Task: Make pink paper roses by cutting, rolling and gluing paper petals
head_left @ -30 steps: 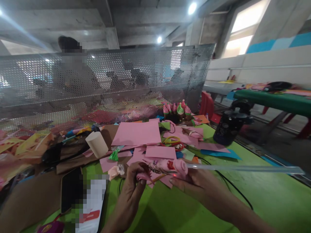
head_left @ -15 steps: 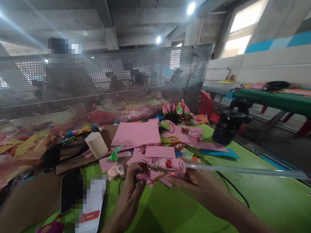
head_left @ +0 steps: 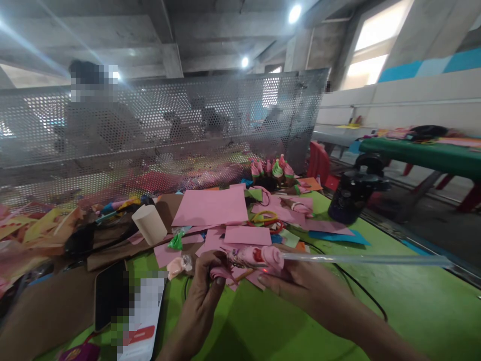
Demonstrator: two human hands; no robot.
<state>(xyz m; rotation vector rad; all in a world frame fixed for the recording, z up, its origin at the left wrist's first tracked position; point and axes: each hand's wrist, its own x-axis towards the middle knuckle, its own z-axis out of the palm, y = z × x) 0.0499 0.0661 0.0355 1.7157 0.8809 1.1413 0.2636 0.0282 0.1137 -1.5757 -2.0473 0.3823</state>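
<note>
My right hand [head_left: 296,276] is wrapped round a pink glue gun [head_left: 255,254] with a small red light on its side. A long clear glue stick [head_left: 361,259] juts from the back of the gun toward the right. The gun's nozzle end points left, close to the fingers of my left hand [head_left: 206,286]. Between that hand's thumb and fingers is a curled piece of pink paper [head_left: 222,273]. My left fingers partly hide the nozzle tip and the paper's upper part.
Pink paper sheets [head_left: 212,206], scissors [head_left: 265,217] and a white roll [head_left: 149,224] lie ahead on the green table [head_left: 278,331]. Two phones, one dark [head_left: 109,296], are at left. A black jug [head_left: 353,193], a black cord [head_left: 361,288] and pink-green paper cones [head_left: 278,170] are at right.
The glue gun has shifted slightly to the left, and its glue stick with it. My left hand keeps the pink paper in nearly the same place.
</note>
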